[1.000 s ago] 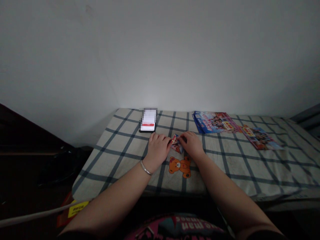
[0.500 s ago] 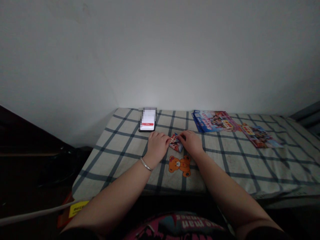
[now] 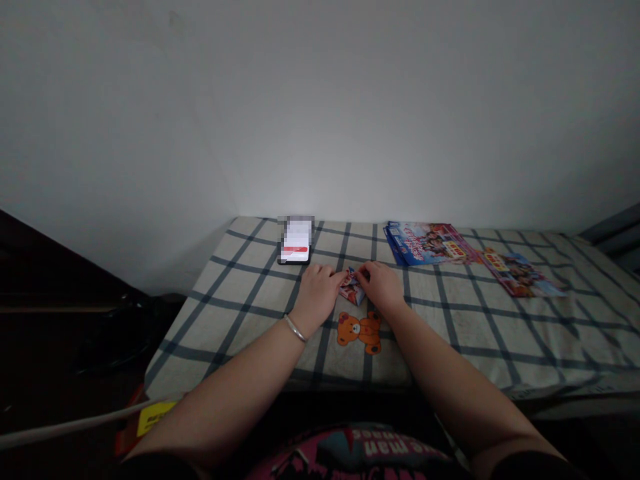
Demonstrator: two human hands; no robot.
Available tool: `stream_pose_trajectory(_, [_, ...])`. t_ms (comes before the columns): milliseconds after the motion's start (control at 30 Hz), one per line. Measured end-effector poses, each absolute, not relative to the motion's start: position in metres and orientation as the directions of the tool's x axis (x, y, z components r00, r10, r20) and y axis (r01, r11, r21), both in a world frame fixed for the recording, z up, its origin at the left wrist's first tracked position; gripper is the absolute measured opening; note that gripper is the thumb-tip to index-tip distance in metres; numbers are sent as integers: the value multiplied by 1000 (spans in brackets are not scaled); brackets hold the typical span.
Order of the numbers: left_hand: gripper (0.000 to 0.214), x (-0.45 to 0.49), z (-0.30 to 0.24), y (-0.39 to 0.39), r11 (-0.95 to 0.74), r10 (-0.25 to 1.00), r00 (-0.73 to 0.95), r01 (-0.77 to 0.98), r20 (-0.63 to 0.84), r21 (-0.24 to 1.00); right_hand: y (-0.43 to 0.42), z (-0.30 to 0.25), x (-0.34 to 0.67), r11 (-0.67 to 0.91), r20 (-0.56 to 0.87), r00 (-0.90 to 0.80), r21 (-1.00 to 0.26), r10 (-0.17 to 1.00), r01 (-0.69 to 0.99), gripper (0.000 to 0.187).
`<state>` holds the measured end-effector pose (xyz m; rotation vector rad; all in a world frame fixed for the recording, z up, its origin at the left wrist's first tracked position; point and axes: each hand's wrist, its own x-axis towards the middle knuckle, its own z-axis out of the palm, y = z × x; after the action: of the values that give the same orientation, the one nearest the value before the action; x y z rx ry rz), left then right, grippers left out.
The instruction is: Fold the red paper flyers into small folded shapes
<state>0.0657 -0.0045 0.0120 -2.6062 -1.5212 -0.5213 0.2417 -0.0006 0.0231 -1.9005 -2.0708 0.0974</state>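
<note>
A small piece of folded coloured paper (image 3: 353, 288) lies on a checked cloth (image 3: 450, 320), just above a printed orange bear (image 3: 361, 331). My left hand (image 3: 320, 291), with a silver bangle on its wrist, pinches the paper's left side with curled fingers. From the right, my right hand (image 3: 383, 285) presses on the other side, fingers bent over it. Most of the paper is hidden between the two hands.
A lit phone (image 3: 296, 241) lies at the far edge near the white wall. Two colourful printed sheets or booklets (image 3: 427, 243) (image 3: 520, 273) rest to the right. The cloth's left edge drops to a dark floor with a yellow label (image 3: 155, 417).
My hands have closed in on the paper, which now shows less between them. The red-and-white flap seen earlier is folded down or covered.
</note>
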Motion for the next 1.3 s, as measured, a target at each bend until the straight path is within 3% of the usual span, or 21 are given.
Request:
stream_pose_trajectory(367, [28, 67, 10, -2, -511, 822, 455, 855, 343, 91, -2, 26, 238, 89, 179, -52, -206, 982, 974, 16])
stream_pose_trajectory(900, [31, 77, 18, -2, -502, 831, 450, 860, 328, 92, -1, 22, 242, 128, 199, -73, -280, 977, 951, 17])
stream_pose_trajectory(1100, [22, 80, 18, 0, -562, 789, 517, 826, 331, 50, -15, 24, 255, 382, 272, -314, -253, 910, 889, 24])
stream_pose_trajectory(1300, [18, 81, 24, 6, -603, 766, 568, 797, 300, 33, -21, 33, 263, 433, 179, -402, -194, 898, 881, 28])
